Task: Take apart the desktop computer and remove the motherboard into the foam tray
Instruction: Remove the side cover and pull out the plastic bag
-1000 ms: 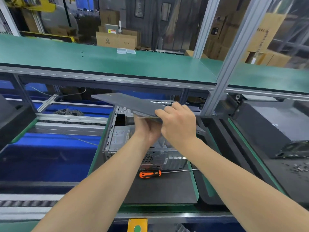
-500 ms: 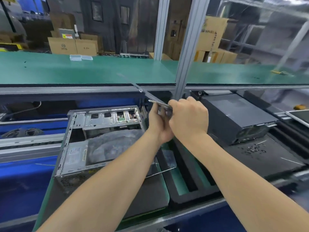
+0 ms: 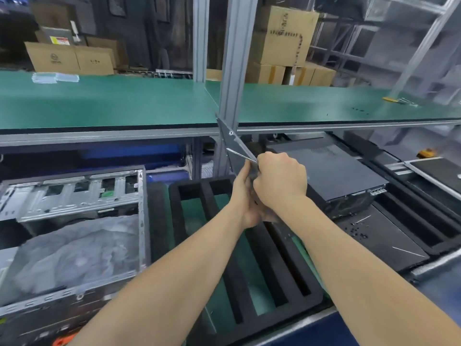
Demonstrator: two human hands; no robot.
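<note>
The open desktop case (image 3: 74,203) lies at the left, its inside partly covered by a grey crumpled sheet (image 3: 74,255). Both hands hold the dark side panel (image 3: 233,143) edge-on and nearly upright above the black foam tray (image 3: 249,283), which has long slots. My left hand (image 3: 245,196) grips the panel's lower edge from the left. My right hand (image 3: 280,182) is curled round the same edge from the right. The motherboard itself is not visible.
A second closed black case (image 3: 331,176) sits to the right, with loose screws (image 3: 359,231) on a dark mat before it. An orange screwdriver handle (image 3: 63,342) shows at the bottom left. A green shelf (image 3: 112,101) and an aluminium post (image 3: 230,71) stand behind.
The side panel has been lifted off the case, carried right and tilted from flat to nearly vertical. It now sits over the foam tray. The view has swung right.
</note>
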